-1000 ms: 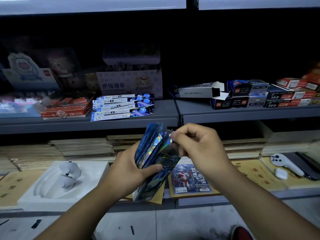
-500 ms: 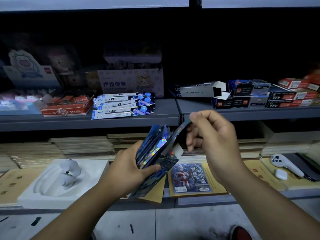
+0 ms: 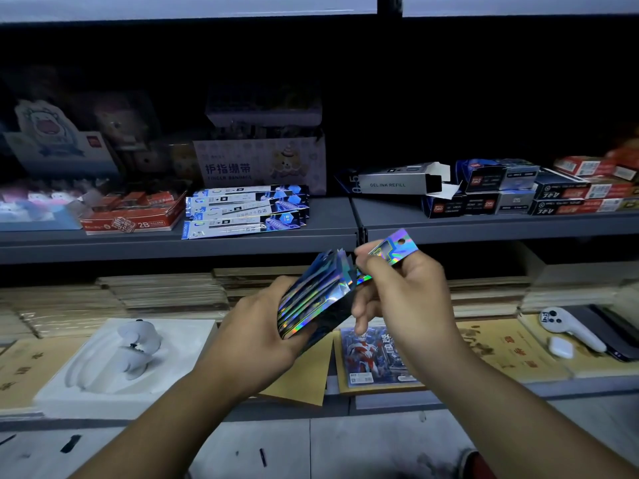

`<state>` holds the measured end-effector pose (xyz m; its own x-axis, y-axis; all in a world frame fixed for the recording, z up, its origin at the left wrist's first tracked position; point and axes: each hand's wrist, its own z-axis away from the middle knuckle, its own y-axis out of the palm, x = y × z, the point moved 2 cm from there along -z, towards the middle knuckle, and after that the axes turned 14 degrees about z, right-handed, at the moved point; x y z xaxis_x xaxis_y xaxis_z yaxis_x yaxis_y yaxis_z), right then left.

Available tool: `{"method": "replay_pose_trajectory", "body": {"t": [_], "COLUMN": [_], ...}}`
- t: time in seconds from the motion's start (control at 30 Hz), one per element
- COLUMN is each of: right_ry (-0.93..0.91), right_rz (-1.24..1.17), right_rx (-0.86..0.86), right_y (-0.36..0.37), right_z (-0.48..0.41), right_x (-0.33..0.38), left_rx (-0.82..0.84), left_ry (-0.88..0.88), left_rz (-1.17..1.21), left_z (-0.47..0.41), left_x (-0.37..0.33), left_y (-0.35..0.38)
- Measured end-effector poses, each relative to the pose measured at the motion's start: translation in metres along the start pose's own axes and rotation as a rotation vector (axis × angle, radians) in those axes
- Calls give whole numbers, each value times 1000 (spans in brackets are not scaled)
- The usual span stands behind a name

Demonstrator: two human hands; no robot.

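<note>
My left hand (image 3: 252, 335) grips a stack of shiny holographic blue card packs (image 3: 313, 299), fanned out at the top. My right hand (image 3: 404, 299) pinches the upper end of one pack (image 3: 392, 252) between thumb and forefinger; its hang-hole tab sticks up above my fingers, and its lower part still reaches into the stack. Both hands are in front of the lower shelf. One more card pack with a red and silver figure (image 3: 375, 356) lies flat on the lower shelf beneath my right hand.
The upper shelf (image 3: 332, 224) carries blue pen packs (image 3: 245, 210), a red 2B box (image 3: 131, 214), a finger bandage box (image 3: 259, 165) and gel ink refill boxes (image 3: 401, 183). Below lie a white tray holding a controller (image 3: 138, 344), another controller (image 3: 570, 328) and stacked brown booklets (image 3: 162, 292).
My right hand has drawn one pack upward and to the right out of the stack. The left hand has kept its hold on the stack and shifted slightly.
</note>
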<state>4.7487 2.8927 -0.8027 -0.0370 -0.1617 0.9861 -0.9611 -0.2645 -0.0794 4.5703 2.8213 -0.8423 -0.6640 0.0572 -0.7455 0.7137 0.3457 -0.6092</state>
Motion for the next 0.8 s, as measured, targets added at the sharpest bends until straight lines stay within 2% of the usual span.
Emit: {"method": "replay_pose_trajectory", "body": {"t": [0.13,0.37,0.57,0.8], "right_ry": [-38,-105,-165,-267], "right_rz": [-39,31,146,278], "right_rx": [-125,-297,-196,-77], "right_y": [-13,-51,-49,-40], "right_z": [-7,-24,-22,-17], "right_x": [6,13,9,7], "left_rx": [18,-8,-32,-22], "left_ry": [13,-64,-90,-99], "left_rz": [-52,86,279,351], "left_z": [1,-1,-4,-2], "left_x": [1,15,11,5], "left_y": [-2,-9,-8,-6]}}
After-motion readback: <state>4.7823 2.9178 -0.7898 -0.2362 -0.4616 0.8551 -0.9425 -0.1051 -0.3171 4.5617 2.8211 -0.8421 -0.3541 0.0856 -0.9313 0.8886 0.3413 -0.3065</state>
